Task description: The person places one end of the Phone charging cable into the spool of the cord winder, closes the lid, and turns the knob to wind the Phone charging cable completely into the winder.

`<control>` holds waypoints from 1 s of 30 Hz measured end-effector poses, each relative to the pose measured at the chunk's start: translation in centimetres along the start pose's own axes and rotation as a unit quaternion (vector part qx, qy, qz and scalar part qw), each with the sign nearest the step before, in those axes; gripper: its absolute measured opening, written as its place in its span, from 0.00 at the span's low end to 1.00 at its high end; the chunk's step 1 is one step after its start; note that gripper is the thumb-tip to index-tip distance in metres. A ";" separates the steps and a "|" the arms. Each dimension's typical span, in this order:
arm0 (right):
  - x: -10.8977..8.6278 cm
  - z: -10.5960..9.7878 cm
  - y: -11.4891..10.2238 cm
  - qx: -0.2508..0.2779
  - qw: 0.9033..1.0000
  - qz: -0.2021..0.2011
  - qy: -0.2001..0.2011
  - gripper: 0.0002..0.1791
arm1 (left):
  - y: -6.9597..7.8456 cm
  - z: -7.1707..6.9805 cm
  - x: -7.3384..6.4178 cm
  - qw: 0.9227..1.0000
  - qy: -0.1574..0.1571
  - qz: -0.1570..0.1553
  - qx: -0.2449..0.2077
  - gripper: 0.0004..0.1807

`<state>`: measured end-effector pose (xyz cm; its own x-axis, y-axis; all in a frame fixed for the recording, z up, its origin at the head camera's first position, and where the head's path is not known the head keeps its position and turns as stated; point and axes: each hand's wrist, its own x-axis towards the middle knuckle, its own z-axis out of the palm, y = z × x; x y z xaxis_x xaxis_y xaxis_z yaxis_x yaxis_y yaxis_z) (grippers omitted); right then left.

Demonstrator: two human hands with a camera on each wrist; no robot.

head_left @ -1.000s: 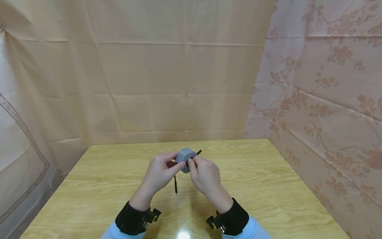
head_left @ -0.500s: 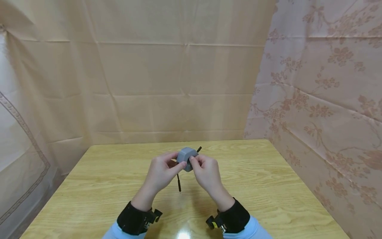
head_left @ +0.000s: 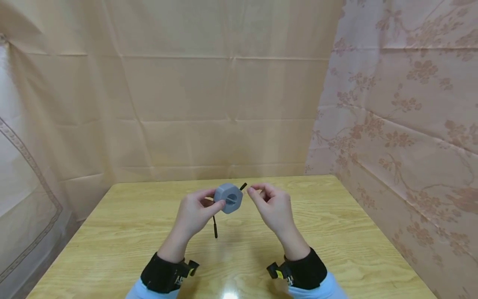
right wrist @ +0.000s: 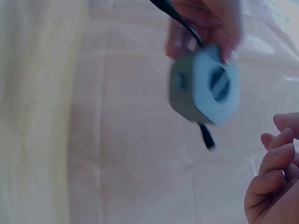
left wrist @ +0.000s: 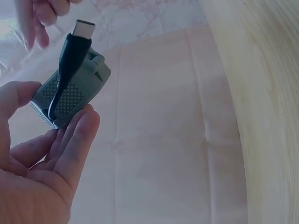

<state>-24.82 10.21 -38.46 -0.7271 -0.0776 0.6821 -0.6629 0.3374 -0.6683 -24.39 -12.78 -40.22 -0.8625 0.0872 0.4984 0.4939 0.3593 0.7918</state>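
Note:
My left hand [head_left: 193,211] pinches a grey hexagonal cable winder [head_left: 224,191] between thumb and fingers, above the table. Its round recess with a bar across [right wrist: 218,84] faces up toward the head camera. A black cable end [head_left: 215,230] hangs below it, and another cable end [head_left: 243,186] sticks out at its upper right. The left wrist view shows a USB-C plug [left wrist: 74,49] near the winder's textured side [left wrist: 70,100]. Apart from the winder, my right hand [head_left: 274,207] holds nothing, its fingers loosely curled near the upper cable end.
Below both hands lies a light wood-grain table [head_left: 157,232]. A beige cloth [head_left: 209,91] hangs behind it, and a floral cloth [head_left: 403,116] covers the right side. Black bands with small cameras circle both wrists, above light blue sleeves [head_left: 321,286].
My right hand has let go of the winder and moved off to the right. The winder has shifted slightly left and turned, so its recessed face now shows in the head view.

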 end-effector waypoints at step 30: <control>1.3 -3.2 0.3 -0.232 0.913 -0.321 -0.098 0.13 | -0.2 -1.1 0.2 0.995 -0.068 -0.025 -0.065 0.15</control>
<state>-25.37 13.20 -36.82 -0.2632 -0.5494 0.7930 -0.8500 0.5209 0.0788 -24.57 -13.80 -39.88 -0.8887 0.2000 0.4125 0.4529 0.2433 0.8577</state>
